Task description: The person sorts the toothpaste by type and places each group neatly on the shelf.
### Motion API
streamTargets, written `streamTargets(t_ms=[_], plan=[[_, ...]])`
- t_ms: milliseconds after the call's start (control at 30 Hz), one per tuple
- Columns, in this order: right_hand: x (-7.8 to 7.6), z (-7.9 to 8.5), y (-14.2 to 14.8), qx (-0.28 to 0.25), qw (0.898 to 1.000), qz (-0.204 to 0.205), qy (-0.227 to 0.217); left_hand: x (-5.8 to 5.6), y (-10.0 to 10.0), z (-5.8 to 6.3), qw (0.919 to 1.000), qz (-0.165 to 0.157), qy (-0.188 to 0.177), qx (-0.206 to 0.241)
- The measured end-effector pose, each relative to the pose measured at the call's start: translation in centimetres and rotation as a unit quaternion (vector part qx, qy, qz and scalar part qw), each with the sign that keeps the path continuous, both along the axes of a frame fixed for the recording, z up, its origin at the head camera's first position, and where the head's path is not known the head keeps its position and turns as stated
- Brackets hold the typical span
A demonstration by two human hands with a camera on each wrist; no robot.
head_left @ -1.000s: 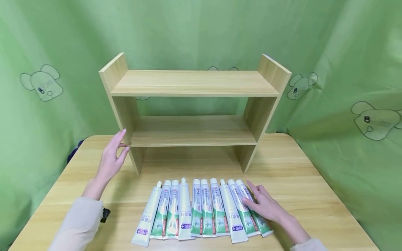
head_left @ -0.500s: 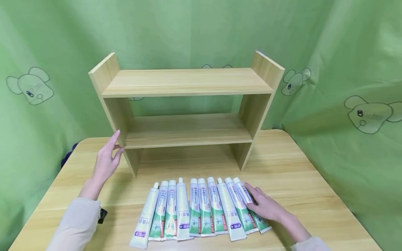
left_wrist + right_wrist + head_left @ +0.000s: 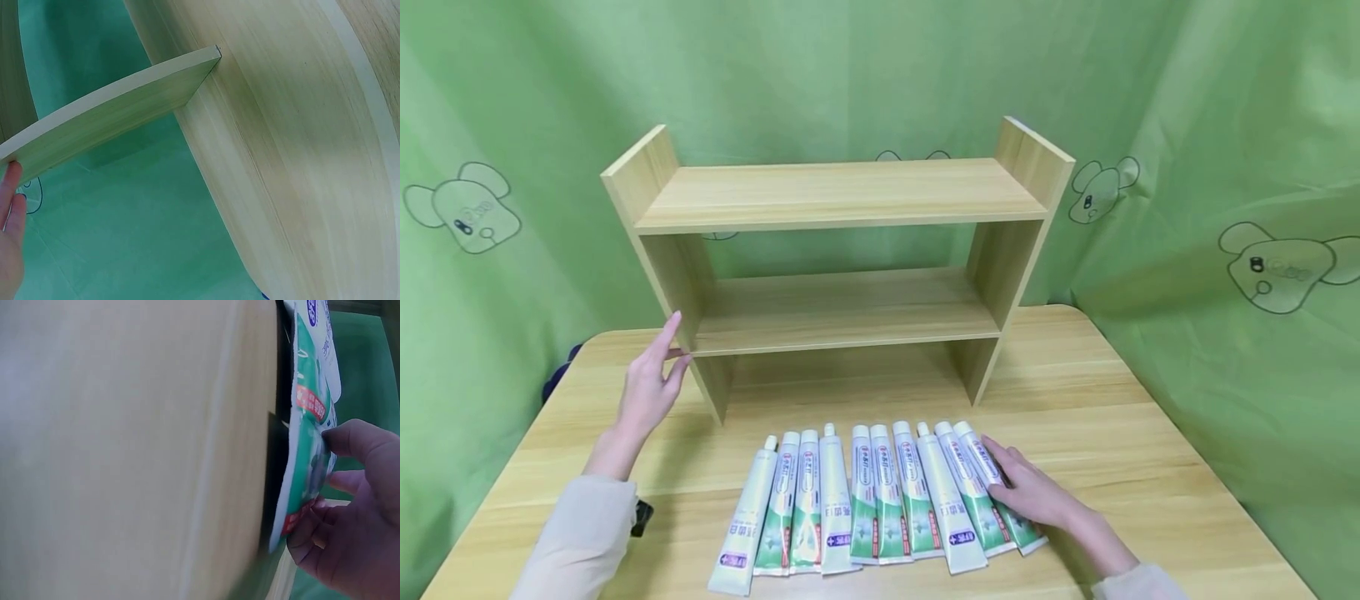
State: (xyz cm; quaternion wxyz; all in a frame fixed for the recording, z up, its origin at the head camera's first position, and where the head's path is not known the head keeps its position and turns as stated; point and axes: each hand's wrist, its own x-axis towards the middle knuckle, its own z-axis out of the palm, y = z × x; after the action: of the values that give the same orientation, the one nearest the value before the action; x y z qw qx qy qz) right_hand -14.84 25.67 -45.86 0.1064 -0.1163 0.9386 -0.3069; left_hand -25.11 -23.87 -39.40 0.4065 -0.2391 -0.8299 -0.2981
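My left hand (image 3: 646, 390) is at the left side panel of a wooden shelf unit (image 3: 838, 192), its index finger straight and pointing up. Its fingertips touch the wood close to the left end of the middle board (image 3: 842, 312). Over on the right, my right hand (image 3: 1037, 496) pinches the rightmost toothpaste tube (image 3: 981, 458), thumb on its upper face and fingers curled at its outer edge in the right wrist view. Several white-and-green tubes (image 3: 883, 500) lie side by side before the shelf, caps away from me. Plain white tubes (image 3: 953, 508) with purple labels lie among them.
The unit stands on a pale wooden table (image 3: 1150, 500) and has a top board (image 3: 842, 196) between raised side panels. A green curtain (image 3: 820, 75) with mouse drawings hangs behind and on both sides. A dark object (image 3: 559, 375) shows beyond the table's left edge.
The whole head view has shifted, so shelf and tubes appear slightly further left. Both hands keep their places at the side panel and the rightmost tube.
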Motion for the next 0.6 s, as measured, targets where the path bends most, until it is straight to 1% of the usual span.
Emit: streamTargets(t_ms=[67, 133, 267, 367, 433, 500, 600], plan=[[0.08, 0.04, 0.05, -0.010, 1.000, 0.006, -0.011, 0.01, 0.02, -0.01, 1.0000, 0.002, 0.003, -0.002], [0.12, 0.09, 0.07, -0.011, 1.000, 0.013, -0.013, 0.00, 0.04, -0.02, 1.0000, 0.004, 0.003, -0.004], [0.10, 0.17, 0.08, 0.009, 1.000, 0.021, 0.007, -0.06, 0.06, -0.03, 1.0000, 0.004, 0.002, -0.004], [0.06, 0.16, 0.08, 0.004, 1.000, 0.019, 0.007, -0.05, 0.02, -0.06, 1.0000, 0.002, 0.000, -0.002], [0.01, 0.14, 0.05, -0.007, 1.000, 0.015, 0.003, 0.02, -0.03, -0.07, 1.0000, 0.004, -0.001, -0.002], [-0.04, 0.05, 0.06, -0.029, 1.000, 0.012, -0.003, 0.08, -0.05, -0.06, 1.0000, 0.003, -0.001, -0.002], [-0.14, -0.19, 0.17, -0.062, 0.998, 0.009, -0.001, 0.05, -0.04, 0.00, 1.0000, 0.003, 0.000, -0.003]])
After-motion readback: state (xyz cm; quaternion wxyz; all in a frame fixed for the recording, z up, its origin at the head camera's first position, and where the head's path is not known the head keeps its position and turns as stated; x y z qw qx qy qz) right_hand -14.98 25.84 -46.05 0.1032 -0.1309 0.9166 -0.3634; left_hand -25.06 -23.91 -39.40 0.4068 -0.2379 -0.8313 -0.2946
